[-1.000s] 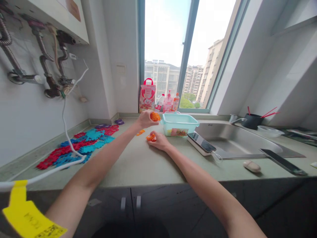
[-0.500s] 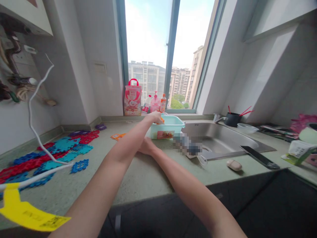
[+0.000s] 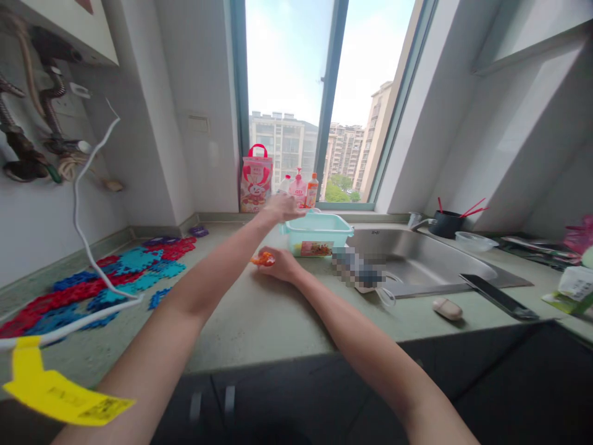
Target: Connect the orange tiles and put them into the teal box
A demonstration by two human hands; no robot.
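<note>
My right hand (image 3: 280,266) is closed around orange plastic building pieces (image 3: 264,259), low over the counter in front of the basin. My left hand (image 3: 288,207), slightly blurred, reaches past it to the back left rim of a mint-green plastic basin (image 3: 343,231). Its fingers are stretched out and nothing shows in them. The basin has a picture label on its front, and most of its inside is hidden from me. To the left, many red (image 3: 60,293), turquoise (image 3: 136,261) and blue (image 3: 160,298) interlocking pieces lie in sorted groups, with purple ones (image 3: 198,231) at the back.
A white cable (image 3: 78,210) with a yellow tag (image 3: 65,395) hangs across the left side. Right of the basin are a partly pixelated white object (image 3: 364,278), a steel sink (image 3: 417,259), an oval beige case (image 3: 447,309) and a black phone-like slab (image 3: 498,296). Bottles (image 3: 299,188) stand by the window.
My left hand has lifted a little and opened; the orange piece it held is out of sight. My right hand has taken the orange pieces from the counter. The view has shifted slightly left.
</note>
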